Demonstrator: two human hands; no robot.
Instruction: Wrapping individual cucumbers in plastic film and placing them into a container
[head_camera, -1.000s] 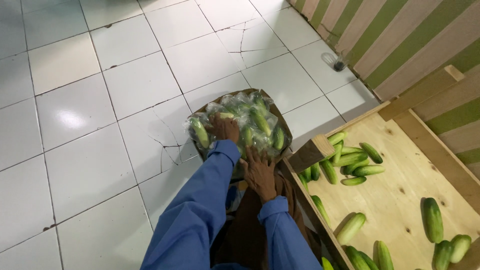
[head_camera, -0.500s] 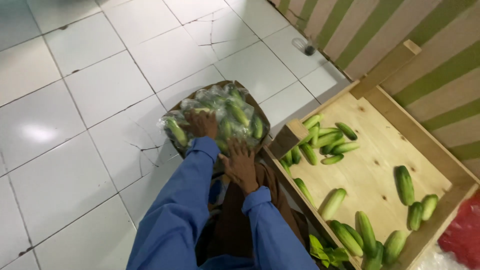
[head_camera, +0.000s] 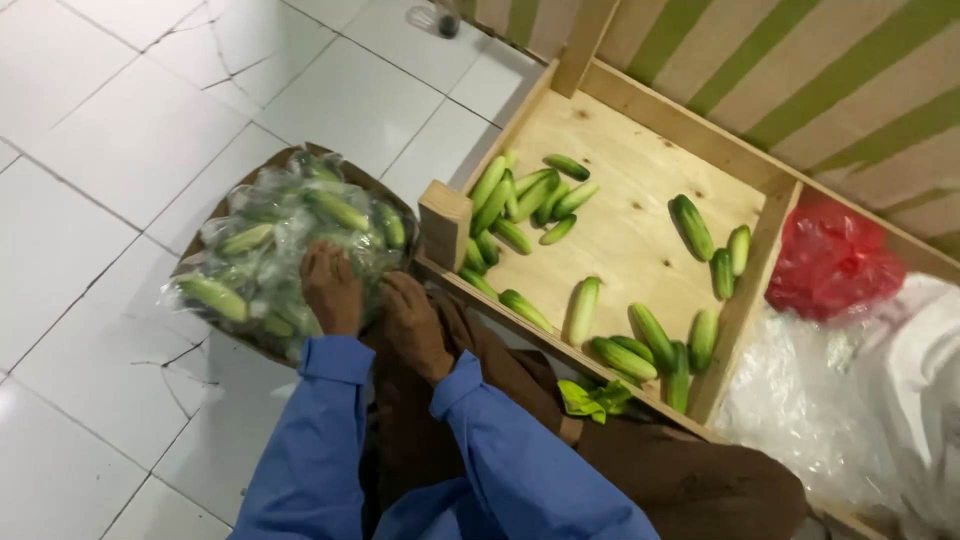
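Observation:
A clear plastic bag full of cucumbers (head_camera: 275, 245) lies on a brown tray on the white tiled floor. My left hand (head_camera: 331, 290) rests on top of the bag, its fingers pressed into the plastic. Beside it my right hand (head_camera: 415, 325) grips the bag's near edge next to the wooden corner post (head_camera: 444, 220). Both arms wear blue sleeves. To the right a wooden bin (head_camera: 640, 110) holds several loose cucumbers (head_camera: 520, 200) scattered over its plywood bottom.
Brown cloth (head_camera: 500, 400) drapes below the bin's front edge, with a green leaf scrap (head_camera: 592, 398) on it. A red plastic bag (head_camera: 830, 265) and clear plastic sheeting (head_camera: 810, 400) lie in the compartment to the right. A green-and-tan striped wall (head_camera: 800, 70) stands behind.
The view has swung to the right, showing more of the bin and the red bag. Both hands stay on the cucumber bag, which now sits further left in view.

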